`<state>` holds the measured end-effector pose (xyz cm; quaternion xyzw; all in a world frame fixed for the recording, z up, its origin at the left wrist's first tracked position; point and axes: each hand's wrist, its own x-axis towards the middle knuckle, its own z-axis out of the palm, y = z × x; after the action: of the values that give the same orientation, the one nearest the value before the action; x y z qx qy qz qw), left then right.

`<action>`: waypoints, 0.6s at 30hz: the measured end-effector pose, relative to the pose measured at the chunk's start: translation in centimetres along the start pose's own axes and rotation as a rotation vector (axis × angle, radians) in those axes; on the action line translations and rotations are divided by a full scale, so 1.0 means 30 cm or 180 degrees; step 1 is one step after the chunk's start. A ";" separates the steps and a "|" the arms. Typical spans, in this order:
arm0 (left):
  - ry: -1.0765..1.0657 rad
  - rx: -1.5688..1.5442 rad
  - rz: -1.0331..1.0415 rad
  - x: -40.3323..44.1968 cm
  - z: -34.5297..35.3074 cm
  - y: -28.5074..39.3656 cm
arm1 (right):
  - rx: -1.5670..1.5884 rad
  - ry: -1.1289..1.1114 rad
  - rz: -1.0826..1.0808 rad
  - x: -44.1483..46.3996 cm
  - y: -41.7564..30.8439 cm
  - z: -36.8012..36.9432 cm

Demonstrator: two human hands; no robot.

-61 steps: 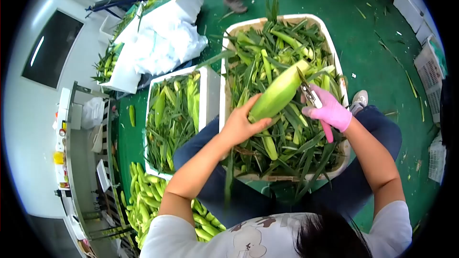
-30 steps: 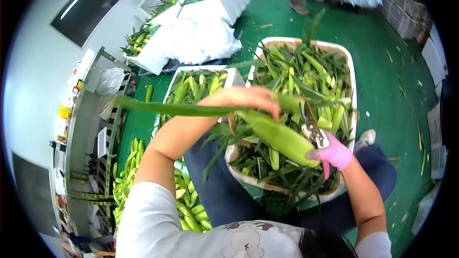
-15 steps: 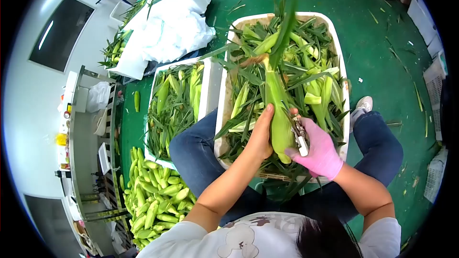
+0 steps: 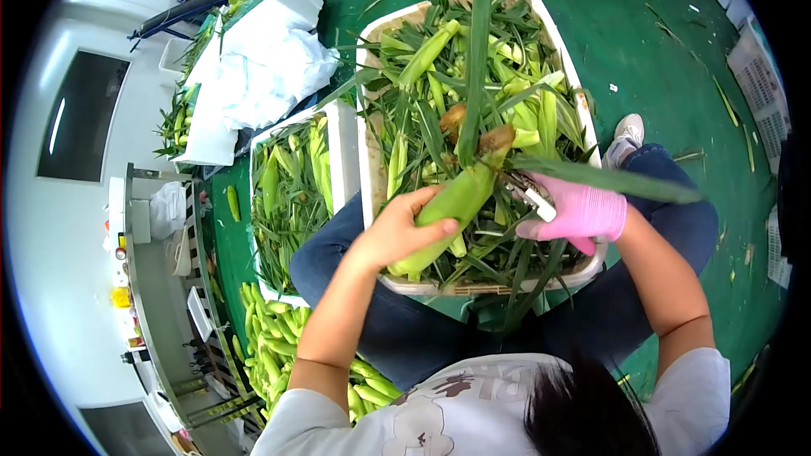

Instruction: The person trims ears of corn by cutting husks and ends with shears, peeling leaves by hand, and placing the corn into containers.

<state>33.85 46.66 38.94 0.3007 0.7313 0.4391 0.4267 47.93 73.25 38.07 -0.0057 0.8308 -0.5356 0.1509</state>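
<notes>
An ear of corn in its green husk [image 4: 463,201] lies tilted in my left hand [image 4: 397,232], which is wrapped round its lower part. Brown silk [image 4: 496,140] and long leaves stick out of its upper end. My right hand [image 4: 587,209], in a pink glove, grips a pair of pruning shears [image 4: 536,200] with a white handle. Their metal end is close to the ear's silk end; whether the blades touch the husk is hidden. Below both hands stands a white tub [image 4: 368,148] full of stripped husks and leaves [image 4: 545,110].
A white foam box [image 4: 342,152] of leafy corn is at the left of the tub. Trimmed ears [image 4: 274,342] are heaped on the floor beside my left leg. A metal rack [image 4: 160,304] runs along the left wall. Baskets [image 4: 756,76] line the right side.
The ear has swung from upright to a slant, with its silk end toward the right. My left hand has moved left, and the shears have moved up to the silk end.
</notes>
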 end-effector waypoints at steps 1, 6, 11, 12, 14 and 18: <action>-0.0425 -0.0461 -0.0375 0.010 -0.041 -0.013 | 0.0126 0.0027 -0.0412 0.003 0.049 0.017; -0.0920 -0.2397 -0.0644 0.035 -0.065 -0.116 | 0.2796 -0.0080 0.0154 -0.001 0.020 0.069; -0.1255 -0.2987 0.0188 0.060 -0.018 -0.159 | 0.3025 -0.0621 0.0204 0.005 0.009 0.060; -0.1300 -0.3070 -0.0069 0.056 -0.019 -0.175 | 0.2878 -0.0766 0.0185 0.008 0.019 0.070; -0.1414 -0.3239 -0.0612 0.044 -0.011 -0.182 | 0.2806 -0.0880 0.0149 0.019 0.026 0.083; -0.1425 -0.3383 -0.0448 0.047 0.030 -0.166 | 0.2756 -0.0466 0.0231 0.012 -0.026 0.076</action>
<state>33.70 45.99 33.72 0.0814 0.3207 0.6422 0.6915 48.04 70.83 37.82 0.0493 0.5165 -0.8270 0.2166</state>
